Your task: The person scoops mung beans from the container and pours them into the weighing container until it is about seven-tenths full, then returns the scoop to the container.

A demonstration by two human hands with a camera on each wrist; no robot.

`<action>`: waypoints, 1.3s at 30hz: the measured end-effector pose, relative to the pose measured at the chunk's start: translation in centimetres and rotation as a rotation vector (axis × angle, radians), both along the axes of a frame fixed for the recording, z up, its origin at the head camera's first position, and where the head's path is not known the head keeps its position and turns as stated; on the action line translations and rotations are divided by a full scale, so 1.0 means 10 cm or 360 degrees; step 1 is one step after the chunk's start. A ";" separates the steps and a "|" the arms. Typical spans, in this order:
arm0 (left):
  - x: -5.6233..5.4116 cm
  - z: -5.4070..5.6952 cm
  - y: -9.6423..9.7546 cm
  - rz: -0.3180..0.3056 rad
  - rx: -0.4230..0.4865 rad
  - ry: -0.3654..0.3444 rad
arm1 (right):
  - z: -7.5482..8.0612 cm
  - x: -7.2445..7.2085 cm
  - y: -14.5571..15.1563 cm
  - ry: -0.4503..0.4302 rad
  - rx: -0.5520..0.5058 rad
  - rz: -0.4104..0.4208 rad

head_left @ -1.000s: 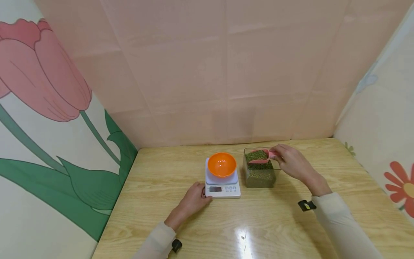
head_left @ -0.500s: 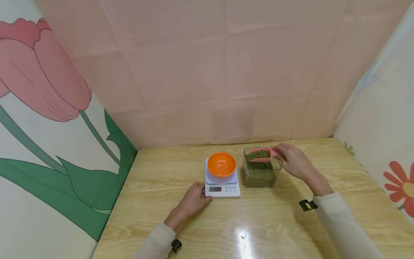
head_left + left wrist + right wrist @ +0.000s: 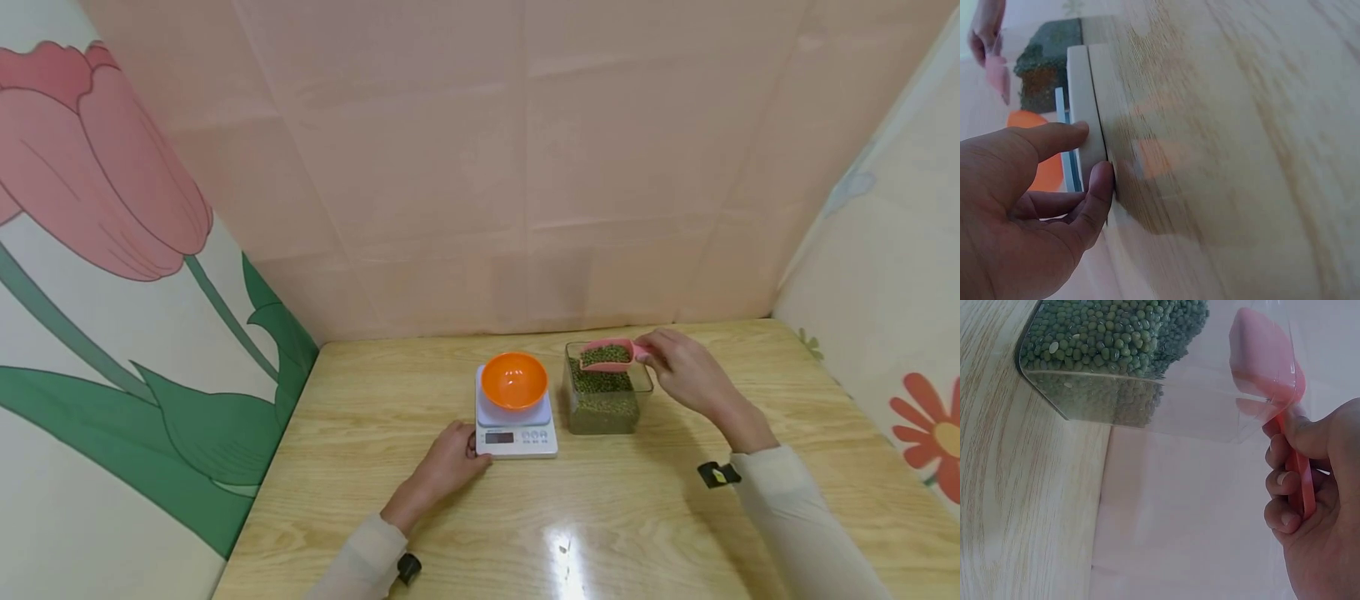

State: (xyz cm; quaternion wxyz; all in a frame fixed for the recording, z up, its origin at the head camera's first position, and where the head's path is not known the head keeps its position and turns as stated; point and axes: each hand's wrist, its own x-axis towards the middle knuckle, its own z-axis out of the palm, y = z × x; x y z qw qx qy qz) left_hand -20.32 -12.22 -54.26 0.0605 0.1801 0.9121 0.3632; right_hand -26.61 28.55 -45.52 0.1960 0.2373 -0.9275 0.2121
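My right hand (image 3: 686,375) grips the handle of a pink scoop (image 3: 1264,353) with its fingers curled round it. The scoop, heaped with green mung beans (image 3: 606,356), is over the mouth of a clear square container (image 3: 602,417) part filled with more mung beans. My left hand (image 3: 450,460) holds the front left corner of a white kitchen scale (image 3: 553,448), thumb at the front edge and fingers at the side. On the scale's platform sits a bare orange bowl (image 3: 514,383). The scale's display is too small to read.
All of it stands on a wood-grain table (image 3: 360,392). A pink-covered wall (image 3: 435,308) closes off the back, and walls with flower pictures flank both sides. The container stands close to the scale's right side.
My right hand has raised the loaded scoop slightly up and to the right, from among the beans to the container's rim. The left hand, scale and bowl have stayed put.
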 end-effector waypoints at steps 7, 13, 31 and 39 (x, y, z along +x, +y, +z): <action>0.00 0.00 0.01 0.0003 -0.0002 0.0003 | 0.00 0.01 0.01 0.0034 -0.0011 0.0001; 0.00 0.00 0.01 0.0009 0.0003 -0.0023 | 0.01 0.03 0.00 0.0015 -0.0029 -0.0008; 0.00 0.00 0.01 0.0032 -0.0012 -0.0060 | 0.06 0.02 -0.07 0.0060 -0.0069 0.0017; 0.00 -0.01 0.00 0.0038 -0.0013 -0.0061 | 0.08 0.01 -0.17 0.0036 -0.0082 0.0046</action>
